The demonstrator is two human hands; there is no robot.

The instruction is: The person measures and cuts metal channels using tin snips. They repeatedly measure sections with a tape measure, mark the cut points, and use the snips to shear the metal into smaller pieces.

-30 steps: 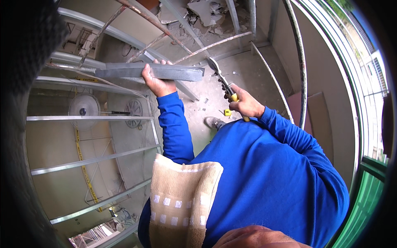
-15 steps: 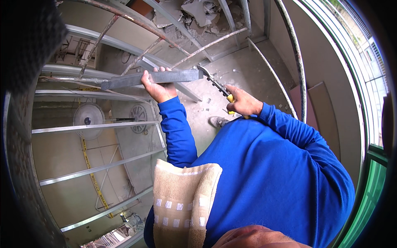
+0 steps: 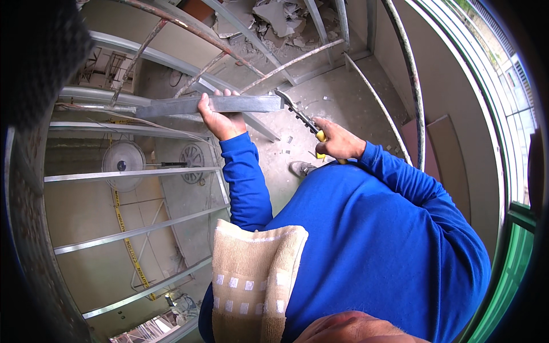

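Observation:
My left hand [image 3: 224,119] is closed around a grey metal stud [image 3: 246,103], its fingertips curling over the far edge. The stud lies roughly level across the view, its longer part reaching left past the hand. In my right hand [image 3: 338,140] is a pair of tin snips [image 3: 300,117] with yellow handles. Their dark jaws are at the stud's right end; whether the metal sits between the blades I cannot make out.
Rusty, paint-spattered scaffold bars [image 3: 217,43] cross above and to the right. Metal framing studs [image 3: 137,174] run at the left, beyond them a round fan [image 3: 123,166] and yellow caution tape [image 3: 127,237]. Broken board pieces [image 3: 280,20] lie at the far side, small scraps on the floor [image 3: 286,138].
The stud has tilted slightly toward level, its right end shifting a little right. The tin snips and my right hand have moved slightly with it.

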